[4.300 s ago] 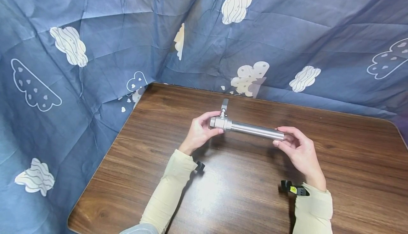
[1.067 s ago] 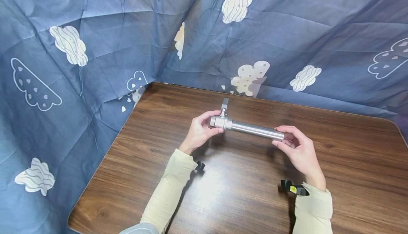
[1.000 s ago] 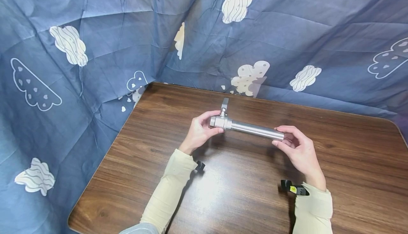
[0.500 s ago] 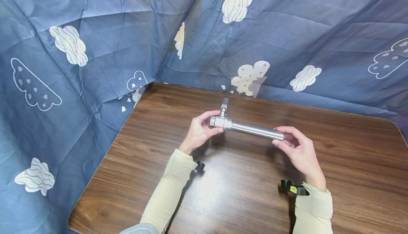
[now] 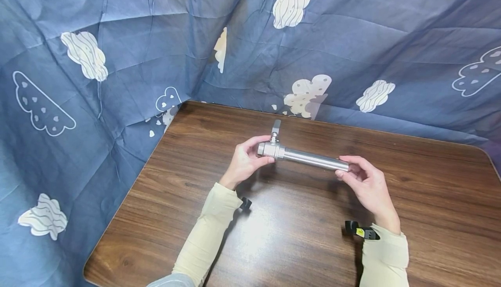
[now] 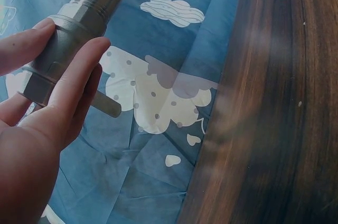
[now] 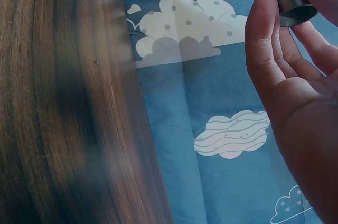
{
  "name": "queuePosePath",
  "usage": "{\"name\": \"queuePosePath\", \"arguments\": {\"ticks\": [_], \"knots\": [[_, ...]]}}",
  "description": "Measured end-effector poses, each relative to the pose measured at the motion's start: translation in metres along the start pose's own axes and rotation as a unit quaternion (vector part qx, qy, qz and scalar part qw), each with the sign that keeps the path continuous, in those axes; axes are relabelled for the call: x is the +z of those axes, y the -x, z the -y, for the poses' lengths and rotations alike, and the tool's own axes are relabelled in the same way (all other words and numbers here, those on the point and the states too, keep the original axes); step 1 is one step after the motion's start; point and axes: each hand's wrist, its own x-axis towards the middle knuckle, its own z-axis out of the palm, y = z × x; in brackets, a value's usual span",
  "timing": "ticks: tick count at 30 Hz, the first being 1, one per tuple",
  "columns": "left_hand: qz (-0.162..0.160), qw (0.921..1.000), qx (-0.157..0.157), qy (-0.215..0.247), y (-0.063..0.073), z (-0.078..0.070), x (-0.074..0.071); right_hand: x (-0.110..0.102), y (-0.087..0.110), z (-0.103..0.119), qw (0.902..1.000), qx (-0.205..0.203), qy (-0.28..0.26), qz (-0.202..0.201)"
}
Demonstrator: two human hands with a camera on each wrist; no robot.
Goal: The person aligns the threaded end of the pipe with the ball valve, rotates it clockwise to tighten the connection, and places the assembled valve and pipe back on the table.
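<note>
A steel ball valve (image 5: 271,149) with a flat lever handle (image 5: 276,127) is joined to a straight metal pipe (image 5: 313,159). My left hand (image 5: 246,161) grips the valve body between thumb and fingers, and the lever points away toward the back of the table. At the other end, my right hand (image 5: 365,182) pinches the pipe's tip. The left wrist view shows the valve's hex end (image 6: 39,87) resting among the fingers. In the right wrist view the pipe's open end (image 7: 298,15) sits between thumb and fingers. The assembly is held level above the table.
A brown wood-grain table (image 5: 297,243) lies under both hands. Blue cloth (image 5: 148,52) printed with clouds hangs behind its back edge and along its left side. Black wrist cameras, one of them the right camera (image 5: 360,230), are strapped at both cuffs.
The right thumb and fingers have shifted slightly at the pipe's end. Otherwise the valve, the pipe and the left hand keep their places.
</note>
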Motion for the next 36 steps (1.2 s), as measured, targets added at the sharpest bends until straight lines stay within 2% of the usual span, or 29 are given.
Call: {"name": "queuePosePath", "arguments": {"ticks": [16,24,28,32,36], "knots": [[0.001,1.0000,0.004,0.004,0.001,-0.001,0.001,0.000,0.001,0.002,0.9999,0.010,-0.001,-0.003],[0.003,1.0000,0.006,0.007,0.000,0.000,0.001,0.001,0.000,-0.002,0.9993,0.021,0.030,-0.011],[0.002,1.0000,0.004,0.008,0.000,0.000,0.001,0.002,0.001,0.005,0.9988,0.027,0.038,-0.015],[0.000,1.0000,0.002,0.008,0.000,0.000,0.001,0.003,0.001,0.014,0.9990,0.029,0.029,-0.019],[-0.001,1.0000,0.003,0.007,0.000,0.000,0.001,0.003,0.000,0.008,0.9996,0.013,0.013,-0.019]]}}
